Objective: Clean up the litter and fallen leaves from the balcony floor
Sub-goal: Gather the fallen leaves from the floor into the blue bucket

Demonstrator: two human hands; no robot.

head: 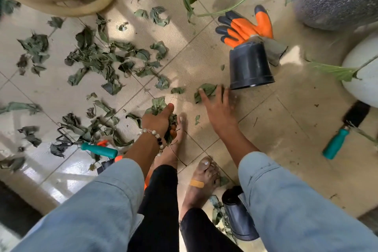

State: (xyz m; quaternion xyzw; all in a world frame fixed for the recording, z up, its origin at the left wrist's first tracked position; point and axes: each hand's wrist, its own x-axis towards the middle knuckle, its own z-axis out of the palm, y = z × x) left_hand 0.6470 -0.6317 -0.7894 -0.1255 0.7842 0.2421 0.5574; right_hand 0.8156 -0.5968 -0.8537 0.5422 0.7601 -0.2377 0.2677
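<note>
Lying scattered over the beige tiled balcony floor (204, 53), the dry, crumpled green fallen leaves (96, 57) are thickest to the left of both hands, with one loose green leaf (206, 91) directly under the right fingertips. The left hand (158, 119), wearing a beaded bracelet, is curled tight around a bunch of gathered green leaves (158, 104) just above a bare foot. The right hand (219, 107) is spread wide, fingers straight, touching the loose leaf, which lies just beside the rim of a tipped-over black plastic pot (248, 65). An orange and black rubber work glove (244, 26) lies touching that pot's far side. Bare tile opens to the right of the right hand, bounded farther right by a teal-handled trowel (345, 132) and a round white planter (366, 73). On the left, a teal-handled hand rake (90, 147) lies among the leaves. A second black pot (237, 213) lies beside the right sleeve.
</note>
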